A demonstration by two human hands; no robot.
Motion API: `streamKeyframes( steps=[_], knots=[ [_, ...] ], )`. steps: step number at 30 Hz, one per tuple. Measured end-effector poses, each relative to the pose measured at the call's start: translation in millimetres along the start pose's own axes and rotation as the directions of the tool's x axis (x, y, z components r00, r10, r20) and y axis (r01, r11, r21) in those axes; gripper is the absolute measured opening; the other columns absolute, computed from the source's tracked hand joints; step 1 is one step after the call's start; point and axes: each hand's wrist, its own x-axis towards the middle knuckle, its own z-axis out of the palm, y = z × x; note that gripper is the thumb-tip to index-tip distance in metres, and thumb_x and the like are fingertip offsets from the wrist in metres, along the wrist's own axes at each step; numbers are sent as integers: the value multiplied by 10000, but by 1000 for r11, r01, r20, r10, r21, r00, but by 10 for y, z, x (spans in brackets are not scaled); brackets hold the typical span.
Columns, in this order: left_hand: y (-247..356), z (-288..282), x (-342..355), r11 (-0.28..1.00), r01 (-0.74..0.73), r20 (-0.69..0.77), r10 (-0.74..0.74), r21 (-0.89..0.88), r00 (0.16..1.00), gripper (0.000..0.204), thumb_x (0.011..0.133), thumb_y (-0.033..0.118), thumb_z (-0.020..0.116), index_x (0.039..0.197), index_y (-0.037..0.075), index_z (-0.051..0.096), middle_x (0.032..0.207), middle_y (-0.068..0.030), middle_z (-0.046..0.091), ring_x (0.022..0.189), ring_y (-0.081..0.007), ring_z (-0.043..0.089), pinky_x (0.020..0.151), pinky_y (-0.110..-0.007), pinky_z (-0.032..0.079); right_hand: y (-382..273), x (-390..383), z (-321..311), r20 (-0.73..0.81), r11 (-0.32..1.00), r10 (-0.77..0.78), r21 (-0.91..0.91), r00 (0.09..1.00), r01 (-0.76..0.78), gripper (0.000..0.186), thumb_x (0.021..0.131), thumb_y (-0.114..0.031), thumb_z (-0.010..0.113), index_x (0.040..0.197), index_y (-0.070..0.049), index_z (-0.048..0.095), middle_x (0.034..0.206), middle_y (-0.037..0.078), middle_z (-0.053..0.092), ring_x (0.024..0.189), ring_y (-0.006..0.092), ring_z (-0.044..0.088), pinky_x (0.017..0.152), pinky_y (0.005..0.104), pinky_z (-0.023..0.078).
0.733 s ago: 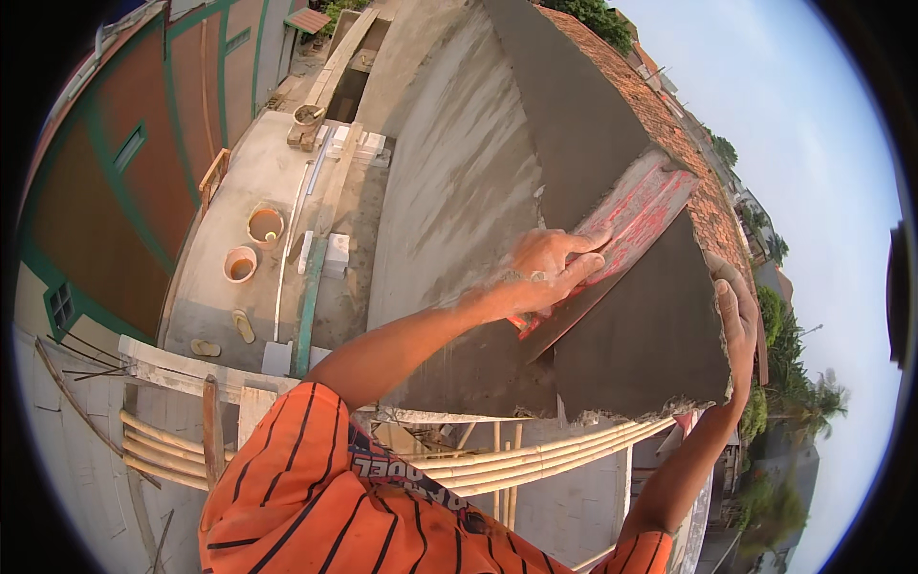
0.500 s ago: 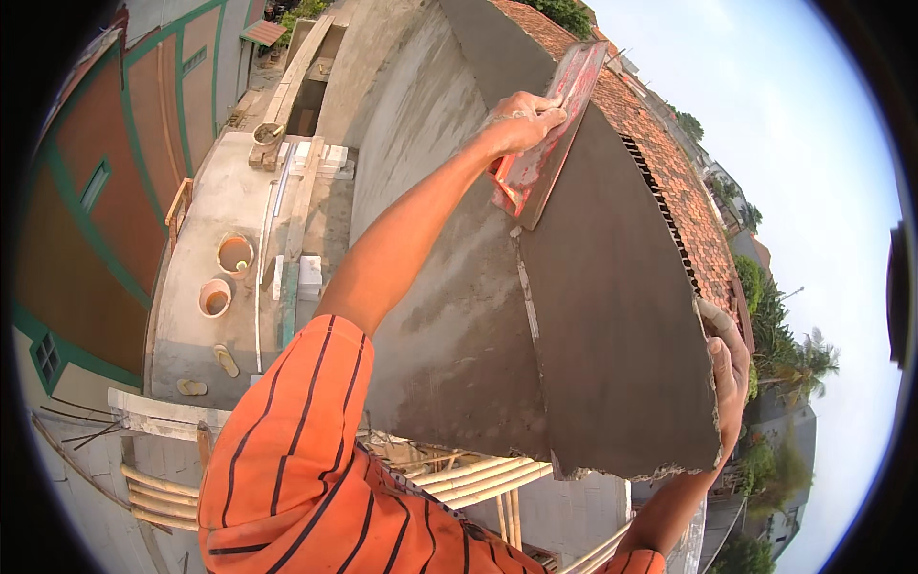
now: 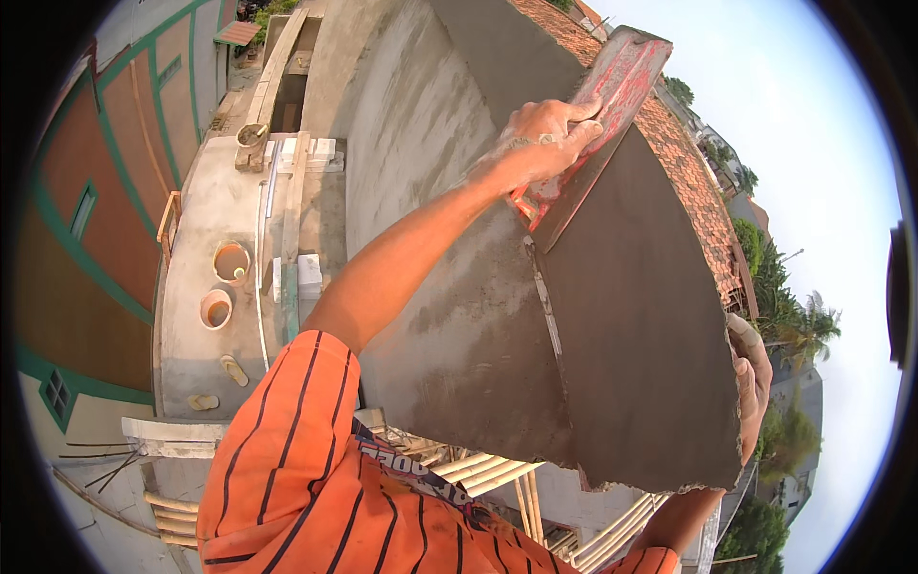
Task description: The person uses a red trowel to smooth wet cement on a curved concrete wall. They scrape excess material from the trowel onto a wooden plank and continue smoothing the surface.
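Note:
My left hand [image 3: 547, 142] is closed round a long red plastering float [image 3: 623, 84], its face smeared with grey mortar. The float lies along the upper part of a dark, smooth band of plaster [image 3: 650, 316] on the wall, and its far end reaches past the wall's top edge. Whether its whole face touches the plaster cannot be seen. At the right, my right hand [image 3: 754, 383] is hooked over the wall's edge, with dusty fingers bent round it. A pale ragged seam [image 3: 547, 306] divides the dark band from the lighter, streaked plaster [image 3: 421, 143].
Below on the left, a concrete slab holds two buckets [image 3: 230, 262] of brownish contents, a pair of sandals [image 3: 233, 370], planks [image 3: 295, 210] and white blocks [image 3: 309, 275]. Bamboo poles [image 3: 483, 473] run beneath the wall's broken lower edge. Beyond it lies a tiled roof [image 3: 684, 177].
The left hand and float have shifted right and slightly outward, the float's far end now projecting further over the roof. My right hand keeps its hold on the edge; the whole view has shifted slightly.

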Motion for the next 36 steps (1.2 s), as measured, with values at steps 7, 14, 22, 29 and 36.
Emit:
streamKeyframes(
  steps=[7,14,22,29,36],
  knots=[
    [189,239,-723,999,25,143,-21,-21,990,492,932,395,572,1359,152,557,842,-161,649,642,-205,622,732,-406,518,-25,-24,51,-52,1000,11,-6,999,-11,733,865,-521,660,1271,70,503,1138,130,634,1011,186,613,882,302,477],
    [-364,-42,78,995,73,14,-72,-61,997,479,929,392,570,1367,198,545,1231,-146,647,945,-263,700,894,-347,523,-12,0,88,-16,997,30,74,999,-29,707,866,-510,669,1258,55,508,1133,118,635,1004,169,613,874,288,477],
    [-243,169,-533,992,124,184,-123,7,975,516,929,426,571,1354,133,555,1270,-166,617,1140,-284,618,995,-368,451,-37,-3,65,-27,1000,26,15,999,-25,702,882,-507,649,1267,61,502,1147,129,636,1023,172,606,901,290,458],
    [-482,-366,526,937,349,154,-345,-3,926,526,950,401,517,1389,110,507,1251,-135,639,1078,-274,647,929,-368,498,27,62,104,-51,1000,-14,15,999,15,720,870,-501,664,1266,76,498,1154,145,631,1016,189,613,902,301,460],
    [-282,84,-607,964,262,194,-247,-52,949,520,948,404,545,1374,107,526,1348,-137,570,1151,-276,604,981,-359,448,80,27,-12,-38,1000,18,-3,999,-18,736,860,-502,679,1275,75,487,1161,148,632,1022,198,620,892,314,478]
  ],
)
